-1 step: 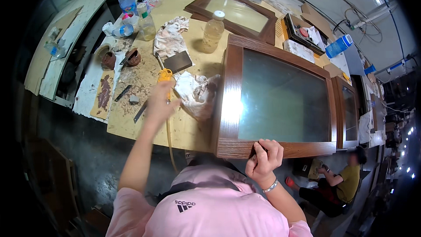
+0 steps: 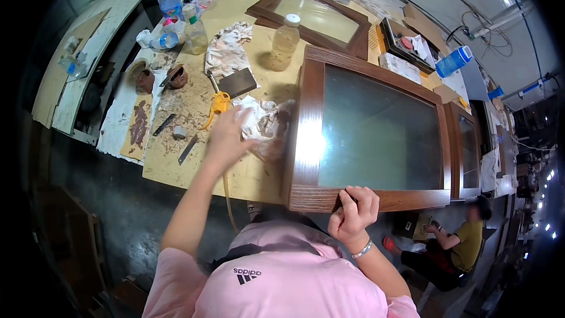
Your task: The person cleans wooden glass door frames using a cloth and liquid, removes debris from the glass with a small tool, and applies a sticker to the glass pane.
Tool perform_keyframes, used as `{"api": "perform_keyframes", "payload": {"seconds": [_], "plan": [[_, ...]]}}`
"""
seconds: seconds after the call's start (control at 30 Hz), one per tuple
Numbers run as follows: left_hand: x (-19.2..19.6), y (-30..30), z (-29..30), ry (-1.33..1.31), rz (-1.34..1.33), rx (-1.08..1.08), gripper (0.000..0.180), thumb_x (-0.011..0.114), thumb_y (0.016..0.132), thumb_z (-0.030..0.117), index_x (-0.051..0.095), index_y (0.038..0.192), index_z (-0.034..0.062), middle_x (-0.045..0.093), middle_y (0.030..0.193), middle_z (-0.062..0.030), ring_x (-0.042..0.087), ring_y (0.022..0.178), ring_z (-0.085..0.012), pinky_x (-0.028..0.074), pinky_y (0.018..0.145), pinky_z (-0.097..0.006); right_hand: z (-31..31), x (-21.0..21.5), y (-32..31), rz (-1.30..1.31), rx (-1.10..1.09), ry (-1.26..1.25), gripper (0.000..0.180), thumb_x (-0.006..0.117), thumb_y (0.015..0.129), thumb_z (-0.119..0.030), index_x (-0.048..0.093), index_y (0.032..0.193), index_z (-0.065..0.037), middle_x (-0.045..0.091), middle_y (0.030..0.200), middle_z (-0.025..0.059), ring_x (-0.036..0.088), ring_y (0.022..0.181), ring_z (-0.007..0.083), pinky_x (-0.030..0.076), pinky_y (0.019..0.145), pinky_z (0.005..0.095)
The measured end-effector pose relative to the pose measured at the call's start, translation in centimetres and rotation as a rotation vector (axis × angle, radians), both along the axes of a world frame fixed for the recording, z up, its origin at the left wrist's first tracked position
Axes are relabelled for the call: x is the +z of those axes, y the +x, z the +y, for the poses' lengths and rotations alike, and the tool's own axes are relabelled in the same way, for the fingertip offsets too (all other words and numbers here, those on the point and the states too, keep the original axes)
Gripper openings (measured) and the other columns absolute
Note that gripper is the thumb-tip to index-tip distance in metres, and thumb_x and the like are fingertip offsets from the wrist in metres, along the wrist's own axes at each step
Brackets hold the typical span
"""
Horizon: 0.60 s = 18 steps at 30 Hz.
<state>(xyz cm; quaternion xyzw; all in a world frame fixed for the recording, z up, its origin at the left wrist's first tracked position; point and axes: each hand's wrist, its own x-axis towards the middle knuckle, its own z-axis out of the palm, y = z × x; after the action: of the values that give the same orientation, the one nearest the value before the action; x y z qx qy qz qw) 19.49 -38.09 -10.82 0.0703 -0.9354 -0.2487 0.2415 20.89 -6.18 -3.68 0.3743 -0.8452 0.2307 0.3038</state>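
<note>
My left hand (image 2: 228, 141) is over the near part of the bench, fingers apart, at the edge of a crumpled white cloth (image 2: 259, 119) stained brown. Just beyond it lies a yellow air blow gun (image 2: 219, 102) with a hose running off the bench front. My right hand (image 2: 355, 215) is closed at the front edge of a brown wooden frame with a glass panel (image 2: 382, 135). Something small and dark shows between its thumb and finger, too hidden to name. A dark rectangular block (image 2: 238, 83) rests by a second stained cloth (image 2: 228, 50).
A capped bottle of cloudy liquid (image 2: 285, 43) stands behind the framed panel. Flat strip blades (image 2: 188, 149) and small brown pots (image 2: 176, 76) lie to the left. Another glazed frame (image 2: 318, 15) is at the back. A person (image 2: 459, 241) sits low at the right.
My left hand has moved right, off the air blow gun and over to the white cloth. My right hand stays at the frame's front edge.
</note>
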Motion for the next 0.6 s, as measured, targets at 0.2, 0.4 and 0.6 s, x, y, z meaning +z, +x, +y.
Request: {"api": "perform_keyframes", "payload": {"seconds": [0.2,0.4,0.6], "plan": [[-0.6,-1.2,0.8,0.429,-0.226,-0.1,0.033,0.082,0.07,0.019,0.068,0.095,0.0023,0.06,0.115,-0.0133,0.056,0.111,-0.031,0.047,0.092,-0.043,0.0,0.5,0.2,-0.03,-0.017,0.048,0.037,0.057,0.083,-0.023,0.068,0.111,0.0,0.065,0.104,0.0148,0.06,0.091,0.0316,0.049,0.086,0.0452],[11.4,6.5,7.1,0.071,0.126,-0.699,0.031,0.085,0.06,0.027,0.065,0.077,0.0095,0.062,0.111,-0.0084,0.059,0.106,-0.0274,0.042,0.098,-0.05,-0.7,0.3,0.0,-0.028,-0.028,0.007,0.039,0.061,0.081,-0.03,0.07,0.106,-0.001,0.067,0.096,0.012,0.06,0.085,0.0302,0.05,0.08,0.042],[8.5,-3.4,6.3,0.196,0.294,-0.395,0.039,0.079,0.07,0.013,0.062,0.103,0.0019,0.063,0.106,-0.0133,0.058,0.096,-0.0327,0.047,0.085,-0.047,-0.6,0.2,0.1,-0.011,-0.036,-0.022,0.038,0.063,0.078,-0.032,0.072,0.101,-0.002,0.067,0.092,0.011,0.06,0.081,0.0297,0.05,0.075,0.0407]]}}
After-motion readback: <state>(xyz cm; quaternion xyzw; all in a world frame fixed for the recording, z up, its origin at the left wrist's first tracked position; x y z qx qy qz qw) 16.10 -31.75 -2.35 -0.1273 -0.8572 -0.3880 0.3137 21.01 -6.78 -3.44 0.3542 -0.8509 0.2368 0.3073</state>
